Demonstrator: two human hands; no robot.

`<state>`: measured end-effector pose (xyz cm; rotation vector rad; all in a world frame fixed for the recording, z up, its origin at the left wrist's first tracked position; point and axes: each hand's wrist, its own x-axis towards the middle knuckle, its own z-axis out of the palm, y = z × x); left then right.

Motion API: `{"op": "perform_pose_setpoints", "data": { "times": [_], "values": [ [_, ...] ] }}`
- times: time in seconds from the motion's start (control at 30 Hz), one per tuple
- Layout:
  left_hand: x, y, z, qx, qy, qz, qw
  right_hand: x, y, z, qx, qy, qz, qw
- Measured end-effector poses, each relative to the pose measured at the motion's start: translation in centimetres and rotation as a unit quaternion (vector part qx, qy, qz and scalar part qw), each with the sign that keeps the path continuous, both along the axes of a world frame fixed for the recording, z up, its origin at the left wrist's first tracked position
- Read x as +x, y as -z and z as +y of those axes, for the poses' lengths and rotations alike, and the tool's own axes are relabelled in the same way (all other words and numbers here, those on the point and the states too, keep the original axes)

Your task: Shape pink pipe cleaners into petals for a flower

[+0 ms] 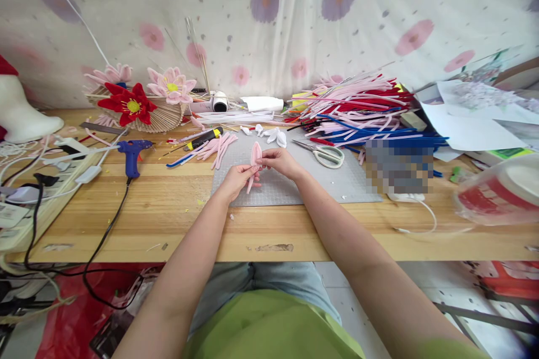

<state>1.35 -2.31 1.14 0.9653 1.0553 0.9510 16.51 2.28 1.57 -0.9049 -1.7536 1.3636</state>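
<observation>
Above the grey cutting mat [295,193], both hands meet on a pink pipe cleaner [255,152] bent into a pointed petal shape. My left hand [241,179] pinches it near its lower part, with a tail hanging below the fingers. From the right side, my right hand [280,162] closes its thumb and fingertips on the same piece. Scissors [324,154] with pale handles lie on the mat to the right. Behind the hands sit several white petal-shaped pieces [275,136]. Cut pink pipe cleaners [214,148] are bunched to the left.
A blue glue gun [133,157] with a black cable and a power strip [25,224] are on the left. Finished flowers [132,105] stand behind. Piled pipe cleaners [357,106] fill the back right, near papers [475,118] and a lidded cup [501,190].
</observation>
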Motion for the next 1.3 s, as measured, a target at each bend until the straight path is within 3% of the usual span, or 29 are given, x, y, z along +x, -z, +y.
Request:
{"op": "perform_pose_setpoints", "data": {
  "times": [0.3, 0.5, 0.8, 1.0, 1.2, 1.3],
  "values": [
    [-0.2, -0.1, 0.1, -0.016, -0.013, 0.000, 1.000, -0.7, 0.6, -0.2, -0.119, -0.038, 0.103, 0.987],
    [-0.1, -0.7, -0.1, -0.030, -0.003, 0.009, 1.000, -1.1, 0.6, -0.7, -0.168, -0.107, 0.113, 0.973],
    [0.1, -0.6, 0.1, -0.038, -0.040, -0.043, 0.998, -2.5, 0.4, -1.1, -0.219, -0.014, 0.208, 0.953],
    [0.1, -0.6, -0.2, -0.018, 0.022, -0.086, 0.996, -2.3, 0.4, -1.0, -0.199, -0.022, 0.186, 0.962],
    [0.4, -0.3, 0.1, 0.022, -0.067, 0.004, 0.998, -2.0, 0.0, -0.8, -0.148, 0.002, 0.127, 0.981],
    [0.3, -0.2, 0.2, 0.009, -0.041, 0.005, 0.999, -1.1, -0.3, -0.4, -0.141, -0.004, 0.142, 0.980]
  ]
}}
